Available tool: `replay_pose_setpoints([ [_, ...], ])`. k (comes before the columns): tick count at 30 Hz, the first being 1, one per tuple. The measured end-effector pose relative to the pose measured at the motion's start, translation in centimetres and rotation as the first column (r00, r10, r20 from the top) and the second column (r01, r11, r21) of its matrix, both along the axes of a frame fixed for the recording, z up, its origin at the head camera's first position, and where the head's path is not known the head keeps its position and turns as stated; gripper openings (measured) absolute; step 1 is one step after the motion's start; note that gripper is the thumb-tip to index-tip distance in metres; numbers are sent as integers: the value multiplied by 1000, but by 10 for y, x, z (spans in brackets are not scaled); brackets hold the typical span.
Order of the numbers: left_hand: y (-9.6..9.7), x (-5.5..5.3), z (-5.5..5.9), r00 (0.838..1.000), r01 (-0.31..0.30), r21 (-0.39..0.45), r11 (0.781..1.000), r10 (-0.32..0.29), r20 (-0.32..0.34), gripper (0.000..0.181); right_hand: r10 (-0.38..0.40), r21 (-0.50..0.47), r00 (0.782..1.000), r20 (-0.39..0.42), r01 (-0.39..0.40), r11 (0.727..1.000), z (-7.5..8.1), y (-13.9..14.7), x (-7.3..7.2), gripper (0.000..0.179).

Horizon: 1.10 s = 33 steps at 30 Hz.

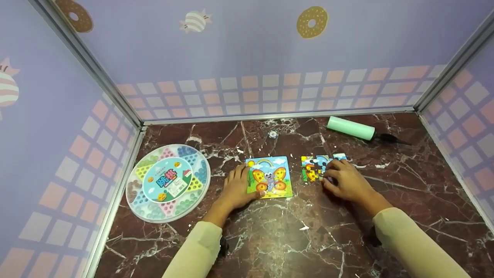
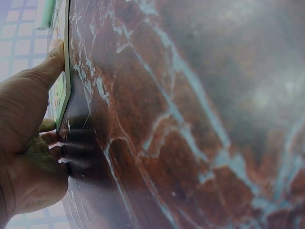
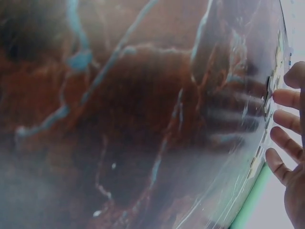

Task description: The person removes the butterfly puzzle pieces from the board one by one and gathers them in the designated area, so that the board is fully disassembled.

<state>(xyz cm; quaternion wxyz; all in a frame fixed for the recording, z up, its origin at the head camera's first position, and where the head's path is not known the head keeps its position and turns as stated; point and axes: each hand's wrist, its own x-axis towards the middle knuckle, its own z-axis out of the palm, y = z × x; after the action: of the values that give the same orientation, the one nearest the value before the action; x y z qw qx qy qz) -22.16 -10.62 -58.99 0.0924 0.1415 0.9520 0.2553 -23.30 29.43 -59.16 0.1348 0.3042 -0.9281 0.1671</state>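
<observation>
A square picture board with a butterfly and rainbow lies on the dark marble-patterned table. My left hand rests at its left side, the thumb lying on its lower edge. In the left wrist view the thumb touches the board, and the fingers extend beside it. To the right lie jigsaw pieces, some grouped together, in similar colours. My right hand is over their right side and hides some. In the right wrist view its bent, spread fingertips touch or nearly touch the pieces.
A round Chinese-checkers-style game case with coloured marbles lies left of the left hand. A green cylindrical hand pump with a black nozzle is at the back right. A small round token sits behind the board. Patterned walls enclose the table.
</observation>
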Motion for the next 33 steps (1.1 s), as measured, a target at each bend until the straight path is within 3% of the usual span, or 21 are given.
replay_pose_setpoints([
  [9,-1,2,1,1000,4,9,1000,-4,-5,108,-7,-24,1000,-5,6,1000,3,-11,-4,15],
  [16,-1,0,-3,1000,3,22,1000,-3,-4,107,40,-37,998,-48,-41,998,3,-35,-9,16],
  [33,-1,0,-5,1000,2,-9,1000,-2,3,109,91,-40,991,98,-87,995,8,-93,-11,27],
])
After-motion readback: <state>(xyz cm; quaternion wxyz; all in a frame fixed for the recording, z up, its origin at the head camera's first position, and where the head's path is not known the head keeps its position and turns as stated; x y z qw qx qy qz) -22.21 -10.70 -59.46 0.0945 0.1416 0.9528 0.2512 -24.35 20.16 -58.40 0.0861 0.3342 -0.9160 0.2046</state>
